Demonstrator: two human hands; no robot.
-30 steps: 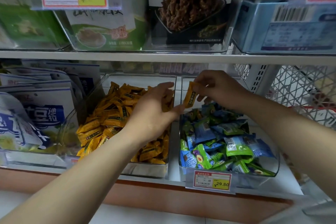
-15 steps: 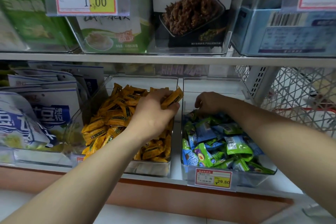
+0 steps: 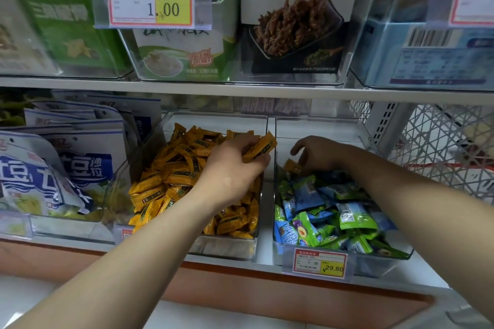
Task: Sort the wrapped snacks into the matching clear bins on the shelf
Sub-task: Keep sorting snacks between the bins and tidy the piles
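Two clear bins stand side by side on the lower shelf. The left bin [image 3: 213, 247] is heaped with yellow wrapped snacks [image 3: 171, 176]. The right bin [image 3: 278, 254] holds blue and green wrapped snacks [image 3: 328, 208]. My left hand [image 3: 232, 168] hovers over the left bin and grips a few yellow snacks [image 3: 260, 148] near the bin's right wall. My right hand [image 3: 316, 153] reaches into the back of the right bin, its fingers curled down onto a stray yellow snack [image 3: 292, 166] lying among the blue and green ones.
Large blue-and-white snack bags [image 3: 53, 168] fill the bin to the left. A price tag [image 3: 319, 264] hangs on the right bin's front. The upper shelf [image 3: 240, 87] carries boxed goods close overhead. A white wire basket [image 3: 438, 147] stands to the right.
My left hand took the yellow snack from my right hand and moved over the yellow bin. My right hand dropped into the back of the blue-green bin onto another yellow snack.
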